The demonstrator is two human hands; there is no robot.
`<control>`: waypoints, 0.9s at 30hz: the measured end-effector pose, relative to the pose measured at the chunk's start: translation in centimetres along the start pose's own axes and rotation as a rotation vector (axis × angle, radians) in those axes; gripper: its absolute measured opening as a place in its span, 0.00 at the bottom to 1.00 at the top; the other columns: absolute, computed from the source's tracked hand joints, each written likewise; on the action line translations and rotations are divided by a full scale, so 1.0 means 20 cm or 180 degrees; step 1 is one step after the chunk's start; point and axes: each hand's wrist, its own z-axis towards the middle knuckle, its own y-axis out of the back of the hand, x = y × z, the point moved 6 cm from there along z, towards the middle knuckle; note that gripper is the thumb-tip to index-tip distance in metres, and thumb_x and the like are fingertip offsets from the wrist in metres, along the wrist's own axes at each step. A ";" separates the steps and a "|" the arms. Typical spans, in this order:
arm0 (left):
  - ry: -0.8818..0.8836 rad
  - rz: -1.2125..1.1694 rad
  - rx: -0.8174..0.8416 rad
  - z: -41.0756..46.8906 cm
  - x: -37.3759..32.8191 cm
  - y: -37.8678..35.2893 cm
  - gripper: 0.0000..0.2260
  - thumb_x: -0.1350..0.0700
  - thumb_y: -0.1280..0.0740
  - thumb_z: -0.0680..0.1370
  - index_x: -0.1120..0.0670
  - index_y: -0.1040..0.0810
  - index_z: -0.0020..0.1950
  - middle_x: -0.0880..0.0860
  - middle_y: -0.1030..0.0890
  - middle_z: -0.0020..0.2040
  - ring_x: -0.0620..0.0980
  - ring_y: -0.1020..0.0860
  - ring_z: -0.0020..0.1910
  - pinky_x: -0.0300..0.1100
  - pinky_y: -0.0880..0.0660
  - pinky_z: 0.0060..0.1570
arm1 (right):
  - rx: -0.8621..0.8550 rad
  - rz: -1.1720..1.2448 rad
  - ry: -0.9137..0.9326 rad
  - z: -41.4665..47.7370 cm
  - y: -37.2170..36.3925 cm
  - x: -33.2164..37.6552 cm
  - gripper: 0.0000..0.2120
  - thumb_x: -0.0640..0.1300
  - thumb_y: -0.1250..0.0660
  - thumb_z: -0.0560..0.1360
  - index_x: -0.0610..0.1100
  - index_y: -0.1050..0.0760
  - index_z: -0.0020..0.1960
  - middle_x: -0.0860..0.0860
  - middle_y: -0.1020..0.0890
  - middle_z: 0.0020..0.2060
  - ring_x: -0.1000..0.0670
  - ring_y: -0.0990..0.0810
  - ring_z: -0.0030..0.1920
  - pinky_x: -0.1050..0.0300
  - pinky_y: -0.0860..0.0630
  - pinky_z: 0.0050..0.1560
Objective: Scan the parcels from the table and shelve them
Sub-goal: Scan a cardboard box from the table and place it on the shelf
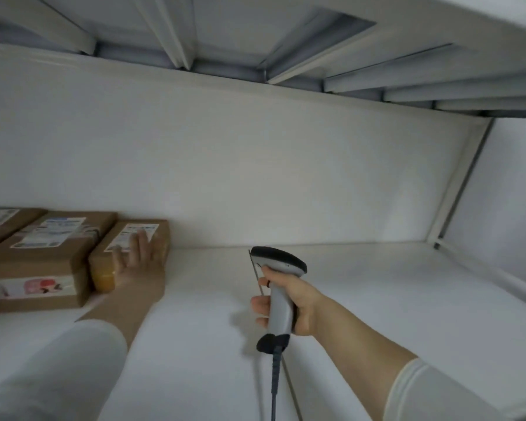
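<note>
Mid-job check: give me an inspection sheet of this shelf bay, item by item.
Surface: white shelf, parcels at its left end.
Job's things: left parcel, middle parcel and right parcel lie side by side, labels up; scanner is held above the shelf.
Clutter: nothing seen.
Grippers: left hand rests flat on the right parcel; right hand grips the scanner's handle.
Cables: scanner cable hangs from the handle and runs out of the bottom of the view.
Surroundings: white back wall; ribbed underside of upper shelf; post at right.
</note>
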 end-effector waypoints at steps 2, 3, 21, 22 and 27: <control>-0.0336 0.0103 0.0082 -0.08 -0.20 0.03 0.38 0.53 0.39 0.79 0.58 0.64 0.78 0.61 0.63 0.77 0.60 0.61 0.77 0.60 0.59 0.73 | -0.0082 0.0068 0.0020 -0.05 0.08 0.00 0.16 0.53 0.27 0.72 0.42 0.25 0.50 0.44 0.21 0.30 0.48 0.23 0.26 0.52 0.21 0.38; -0.0495 0.0159 0.0162 -0.13 -0.32 0.05 0.39 0.52 0.40 0.79 0.57 0.66 0.77 0.62 0.64 0.77 0.61 0.62 0.77 0.60 0.60 0.73 | -0.0137 0.0087 0.0067 -0.08 0.12 0.01 0.15 0.52 0.28 0.73 0.42 0.26 0.50 0.45 0.23 0.29 0.49 0.26 0.24 0.54 0.21 0.35; -0.2677 0.0049 0.0839 -1.37 -2.37 0.33 0.45 0.51 0.34 0.77 0.57 0.67 0.77 0.61 0.64 0.77 0.59 0.63 0.76 0.56 0.59 0.74 | -0.1818 0.0140 0.0613 -1.29 1.79 -0.24 0.12 0.42 0.24 0.70 0.41 0.23 0.51 0.46 0.24 0.29 0.50 0.28 0.26 0.57 0.25 0.33; -0.2801 0.0061 0.0835 -1.46 -2.48 0.34 0.45 0.51 0.34 0.77 0.57 0.67 0.77 0.60 0.63 0.77 0.59 0.63 0.77 0.56 0.59 0.74 | -0.1947 0.0135 0.0623 -1.38 1.91 -0.28 0.13 0.40 0.24 0.69 0.41 0.23 0.51 0.46 0.23 0.29 0.50 0.28 0.25 0.58 0.25 0.31; -0.3492 0.0043 0.0828 -1.94 -3.04 0.39 0.45 0.47 0.33 0.76 0.57 0.64 0.78 0.61 0.60 0.77 0.59 0.60 0.77 0.56 0.57 0.74 | -0.2649 0.0059 0.0623 -1.87 2.38 -0.45 0.11 0.32 0.26 0.69 0.38 0.23 0.48 0.45 0.24 0.26 0.50 0.29 0.23 0.56 0.26 0.31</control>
